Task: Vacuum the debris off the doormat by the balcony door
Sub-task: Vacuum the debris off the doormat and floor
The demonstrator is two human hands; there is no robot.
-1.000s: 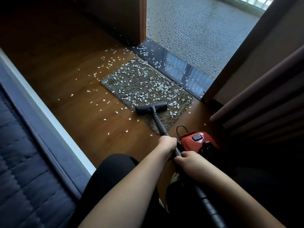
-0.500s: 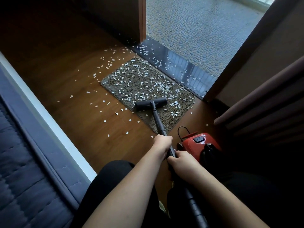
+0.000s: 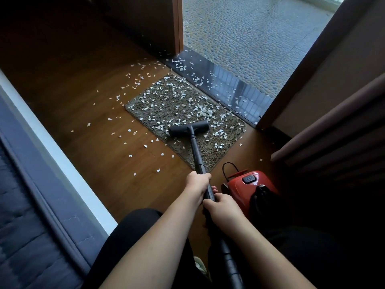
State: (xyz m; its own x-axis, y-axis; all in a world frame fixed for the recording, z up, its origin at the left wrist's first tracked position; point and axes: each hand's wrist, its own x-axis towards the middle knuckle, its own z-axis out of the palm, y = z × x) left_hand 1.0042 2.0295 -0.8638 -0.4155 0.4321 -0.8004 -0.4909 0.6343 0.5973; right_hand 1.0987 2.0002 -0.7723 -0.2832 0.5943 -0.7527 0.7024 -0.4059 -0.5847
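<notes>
Your left hand [image 3: 196, 184] and right hand [image 3: 224, 207] both curl around the black vacuum wand [image 3: 196, 152]. Its floor head [image 3: 189, 128] rests on the shaggy doormat [image 3: 177, 105] — littered with white debris [image 3: 200, 110] — on a wood floor [image 3: 83, 97] beside the open balcony threshold [image 3: 233, 86].

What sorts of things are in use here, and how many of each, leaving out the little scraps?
Hands: 2, left hand and right hand
Black vacuum wand with floor head: 1
Red vacuum body: 1
Doormat: 1
Total: 5
</notes>
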